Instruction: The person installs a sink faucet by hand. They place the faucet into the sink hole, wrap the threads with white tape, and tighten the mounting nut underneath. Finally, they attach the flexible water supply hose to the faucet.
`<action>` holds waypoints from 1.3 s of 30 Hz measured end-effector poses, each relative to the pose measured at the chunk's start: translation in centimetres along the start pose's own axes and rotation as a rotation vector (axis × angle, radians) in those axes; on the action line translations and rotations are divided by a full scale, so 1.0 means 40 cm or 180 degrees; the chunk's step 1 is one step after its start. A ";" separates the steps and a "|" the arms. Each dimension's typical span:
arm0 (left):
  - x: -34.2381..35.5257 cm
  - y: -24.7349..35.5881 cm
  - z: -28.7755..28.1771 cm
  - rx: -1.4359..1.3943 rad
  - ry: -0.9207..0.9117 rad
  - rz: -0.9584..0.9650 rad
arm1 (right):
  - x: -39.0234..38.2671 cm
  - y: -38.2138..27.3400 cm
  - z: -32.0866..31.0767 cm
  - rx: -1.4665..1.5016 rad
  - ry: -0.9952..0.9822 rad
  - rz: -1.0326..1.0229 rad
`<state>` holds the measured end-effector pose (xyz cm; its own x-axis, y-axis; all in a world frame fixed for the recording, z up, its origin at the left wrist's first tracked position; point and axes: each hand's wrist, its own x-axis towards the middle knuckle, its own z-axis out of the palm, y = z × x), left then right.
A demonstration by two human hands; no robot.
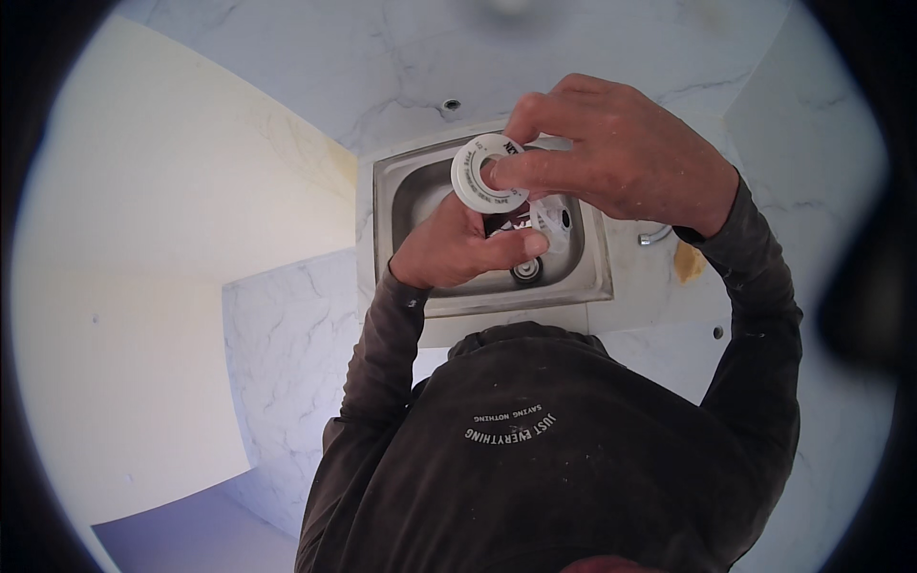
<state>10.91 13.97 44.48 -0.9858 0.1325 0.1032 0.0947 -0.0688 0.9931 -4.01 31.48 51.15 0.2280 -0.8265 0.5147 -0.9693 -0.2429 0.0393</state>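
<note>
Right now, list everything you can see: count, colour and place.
White tape roll: 1, white, in the right hand
Plastic wrapping: 1, clear, by the left thumb
Sink: 1, silver, beneath the hands
Drain: 1, silver and black, in the sink
Curved spout: 1, silver, right of the sink
Flat piece: 1, yellowish-brown, near the spout
Round fitting: 1, dark-centred, beyond the sink
Marbled panels: several, pale blue-grey, around
Left hand: 1, bare, over the sink
Right hand: 1, bare, at the roll
Shirt: 1, dark, lower centre
</note>
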 end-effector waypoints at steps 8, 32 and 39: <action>0.001 -0.035 0.025 0.0156 0.0146 0.0276 | -0.058 -0.009 0.031 -0.0103 0.0494 0.0306; 0.013 -0.086 0.021 0.0649 0.1604 0.0985 | -0.119 -0.026 0.096 0.1383 -0.0016 0.1969; 0.008 -0.077 -0.010 0.2474 0.1439 0.0955 | -0.127 -0.033 0.117 0.2906 0.0040 0.2684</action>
<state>10.22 13.82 41.44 -0.8501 -0.1906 0.4909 0.2582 0.6616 0.7040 -3.48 33.63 44.45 -0.4402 -0.8925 0.0985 -0.3929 0.0929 -0.9149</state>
